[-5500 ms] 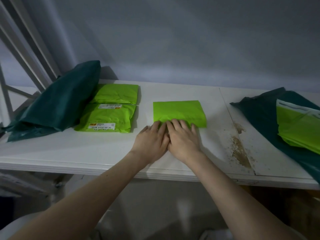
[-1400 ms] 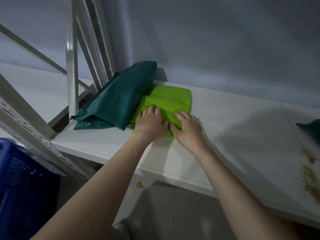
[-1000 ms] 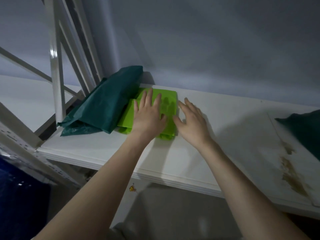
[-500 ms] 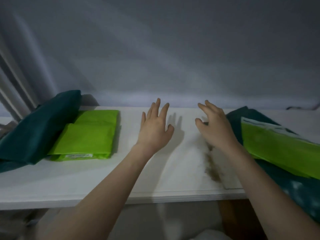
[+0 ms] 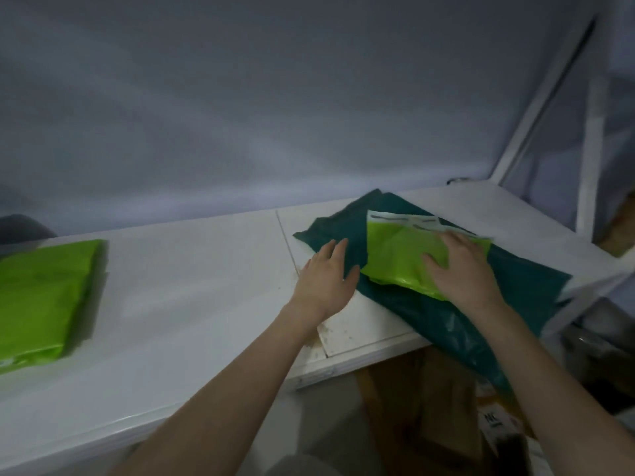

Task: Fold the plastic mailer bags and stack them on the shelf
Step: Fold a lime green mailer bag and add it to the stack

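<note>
- The white shelf [image 5: 192,286] runs across the view, with a seam and brown stains near its middle, just under the left hand.
- A dark green bag [image 5: 515,290] lies spread on the shelf's right part, its near end hanging over the front edge.
- At the far left a stack of folded lime bags [image 5: 44,297] sits on the shelf, well apart from the hands; the frame edge cuts it off, so how many it holds cannot be told.
- The next lime mailer bag [image 5: 395,255] lies unfolded on the dark green bag, its white strip turned to the back.
- The right hand [image 5: 460,273] lies flat on the lime mailer, fingers spread and straight, pressing and not pinching.
- The left hand [image 5: 326,276] hovers with fingers loose and apart, beside the mailer's near-left corner, holding nothing; whether it touches the dark bag is unclear.
- Judged from this, the step is fetching the mailer for folding: it would go best slid toward the bare middle of the shelf, with the left hand taking the free corner so only the top sheet comes away.
- Motion blur smears the strip's print, and the right palm hides the mailer's right edge; whether further mailers lie beneath is not visible.
</note>
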### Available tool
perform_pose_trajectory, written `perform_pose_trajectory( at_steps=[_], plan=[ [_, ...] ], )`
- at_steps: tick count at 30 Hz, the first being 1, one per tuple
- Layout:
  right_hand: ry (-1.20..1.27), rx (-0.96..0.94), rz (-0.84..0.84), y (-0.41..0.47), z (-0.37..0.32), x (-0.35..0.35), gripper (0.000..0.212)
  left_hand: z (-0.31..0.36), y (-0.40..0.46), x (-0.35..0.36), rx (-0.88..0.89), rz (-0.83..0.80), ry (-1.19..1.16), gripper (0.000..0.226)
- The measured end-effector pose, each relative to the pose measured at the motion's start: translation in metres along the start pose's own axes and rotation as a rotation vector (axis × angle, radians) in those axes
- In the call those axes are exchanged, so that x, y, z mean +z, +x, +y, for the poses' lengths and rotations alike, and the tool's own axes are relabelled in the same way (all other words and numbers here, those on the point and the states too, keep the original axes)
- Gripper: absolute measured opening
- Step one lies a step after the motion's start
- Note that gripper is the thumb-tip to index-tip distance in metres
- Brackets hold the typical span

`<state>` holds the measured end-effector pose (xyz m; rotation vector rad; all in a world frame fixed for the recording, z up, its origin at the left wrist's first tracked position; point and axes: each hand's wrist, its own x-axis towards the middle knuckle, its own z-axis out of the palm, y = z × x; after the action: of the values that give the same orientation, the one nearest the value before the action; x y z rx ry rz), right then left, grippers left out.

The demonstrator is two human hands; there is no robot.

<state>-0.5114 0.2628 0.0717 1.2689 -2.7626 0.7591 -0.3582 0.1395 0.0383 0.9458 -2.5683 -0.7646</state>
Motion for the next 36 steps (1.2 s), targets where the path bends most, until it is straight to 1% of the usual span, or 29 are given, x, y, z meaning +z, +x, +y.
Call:
perform_pose_trajectory(
  at_steps=[3, 6, 8, 10, 12, 16, 20, 22, 24, 26, 28, 30, 32, 36],
  plan=[
    [0.030, 0.099, 0.045, 0.000, 0.025, -0.003, 0.048, 0.017, 0.013, 0.015, -0.007, -0.032, -0.034, 0.058],
    [0.060, 0.221, 0.052, 0.000, 0.043, -0.004, 0.059, 0.030, 0.028, 0.028, -0.067, -0.133, -0.066, 0.059],
    [0.112, 0.285, 0.022, 0.001, 0.052, -0.003, 0.066, 0.034, 0.034, 0.036, -0.109, -0.187, -0.094, 0.060],
    [0.206, 0.313, -0.023, 0.001, 0.058, -0.002, 0.065, 0.037, 0.037, 0.042, -0.154, -0.218, -0.150, 0.061],
    [0.251, 0.318, -0.041, 0.001, 0.060, 0.000, 0.061, 0.037, 0.038, 0.044, -0.177, -0.200, -0.174, 0.061],
    [0.134, 0.262, 0.038, 0.002, 0.059, 0.002, 0.057, 0.036, 0.038, 0.041, -0.154, -0.112, -0.193, 0.061],
    [0.071, 0.147, 0.156, 0.001, 0.049, -0.001, 0.051, 0.040, 0.035, 0.030, -0.170, -0.072, -0.329, 0.070],
    [0.131, 0.103, 0.205, 0.000, 0.039, -0.006, 0.051, 0.039, 0.035, 0.023, -0.194, -0.053, -0.457, 0.075],
    [0.187, 0.066, 0.263, -0.002, 0.027, -0.012, 0.052, 0.039, 0.032, 0.014, -0.243, -0.061, -0.637, 0.079],
    [0.231, 0.024, 0.316, -0.004, 0.013, -0.017, 0.054, 0.040, 0.027, 0.001, -0.261, -0.076, -0.795, 0.079],
    [0.284, -0.014, 0.360, -0.005, 0.000, -0.021, 0.055, 0.039, 0.022, -0.011, -0.245, -0.086, -0.930, 0.073],
    [0.339, -0.045, 0.381, -0.005, -0.016, -0.024, 0.057, 0.033, 0.019, -0.023, -0.221, -0.073, -1.010, 0.062],
    [0.409, -0.069, 0.368, -0.008, -0.035, -0.025, 0.058, 0.029, 0.011, -0.037, -0.227, -0.035, -1.060, 0.047],
    [0.544, -0.137, 0.320, -0.015, -0.073, -0.018, 0.057, 0.011, -0.006, -0.066, -0.226, 0.072, -1.188, 0.035]
  ],
)
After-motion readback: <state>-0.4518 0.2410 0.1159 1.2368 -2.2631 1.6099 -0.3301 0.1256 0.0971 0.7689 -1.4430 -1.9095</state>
